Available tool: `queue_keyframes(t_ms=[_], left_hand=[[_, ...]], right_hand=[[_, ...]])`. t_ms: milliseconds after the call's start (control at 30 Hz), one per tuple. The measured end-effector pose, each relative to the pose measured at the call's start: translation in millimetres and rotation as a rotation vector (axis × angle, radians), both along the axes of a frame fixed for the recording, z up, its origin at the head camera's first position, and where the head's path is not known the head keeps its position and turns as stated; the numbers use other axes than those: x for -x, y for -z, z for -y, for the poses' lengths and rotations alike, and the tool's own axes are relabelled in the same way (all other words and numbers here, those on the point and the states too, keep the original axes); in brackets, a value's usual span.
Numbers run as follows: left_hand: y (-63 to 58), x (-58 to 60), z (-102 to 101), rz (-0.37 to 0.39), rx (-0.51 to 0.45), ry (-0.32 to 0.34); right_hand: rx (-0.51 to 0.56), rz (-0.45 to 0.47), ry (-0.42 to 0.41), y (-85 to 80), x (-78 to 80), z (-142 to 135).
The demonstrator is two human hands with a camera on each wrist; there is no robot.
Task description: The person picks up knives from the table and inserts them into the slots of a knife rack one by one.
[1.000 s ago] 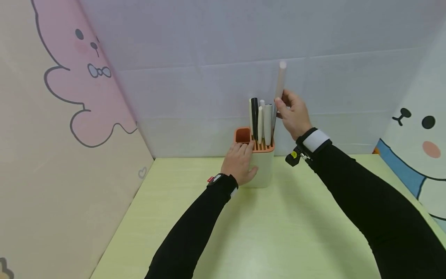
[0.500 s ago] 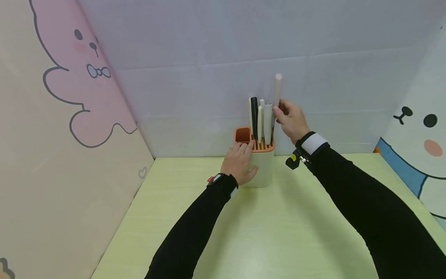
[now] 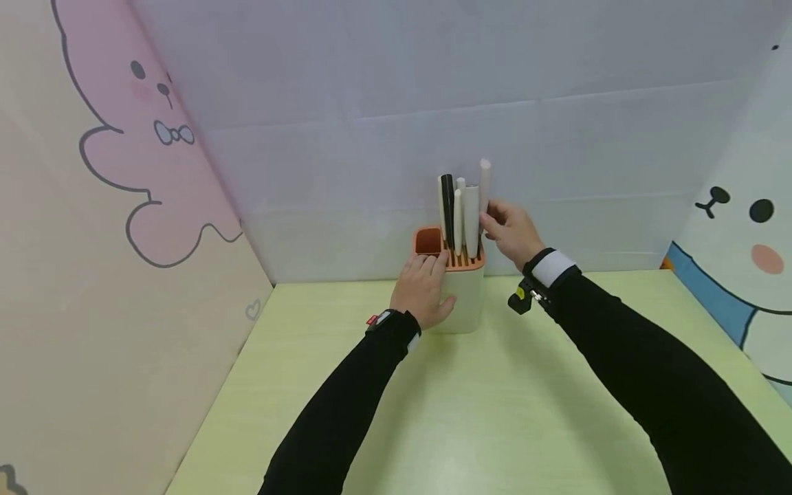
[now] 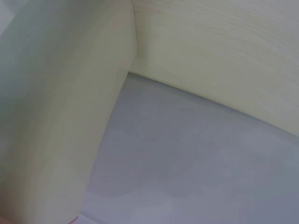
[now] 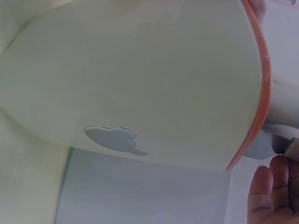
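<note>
A pale knife block with an orange slotted top stands at the back of the table. My left hand holds its front left side, fingertips at the rim and thumb across the front. My right hand pinches a knife by its light handle over the right end of the slots. In the right wrist view a short stretch of the blade shows between the rim and the fingers; the rest is hidden in the block. Other handles, one black and several white, stand upright beside it.
An open square compartment takes up the left part of the block's top. Behind the pale wooden table rises a plain whitish back wall, with cartoon-printed panels on both sides.
My right hand has moved down and slightly left with the knife, whose blade has sunk deeper into the block. The left hand has stayed in place on the block.
</note>
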State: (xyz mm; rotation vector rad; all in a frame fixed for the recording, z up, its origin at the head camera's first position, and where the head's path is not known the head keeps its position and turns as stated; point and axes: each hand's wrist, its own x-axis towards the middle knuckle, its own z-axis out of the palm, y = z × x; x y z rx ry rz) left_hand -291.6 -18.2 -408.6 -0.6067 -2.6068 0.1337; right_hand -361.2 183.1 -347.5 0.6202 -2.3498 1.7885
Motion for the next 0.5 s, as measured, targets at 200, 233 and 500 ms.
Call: queue_keyframes(t_ms=[200,233,500], left_hand=[[2.4,0.2,1.1,-0.017,-0.001,0.007],[2.6,0.2,1.2,-0.019,0.0,0.006],[2.6,1.5,0.1,-0.03,-0.002,0.015]], right_hand=[[-0.024,-0.01,-0.028,7.6,0.1,-1.6],[-0.03,-0.011,-0.031,8.6,0.3,-2.0],[-0.073,-0.012,-0.035,13.8,0.4,-5.7]])
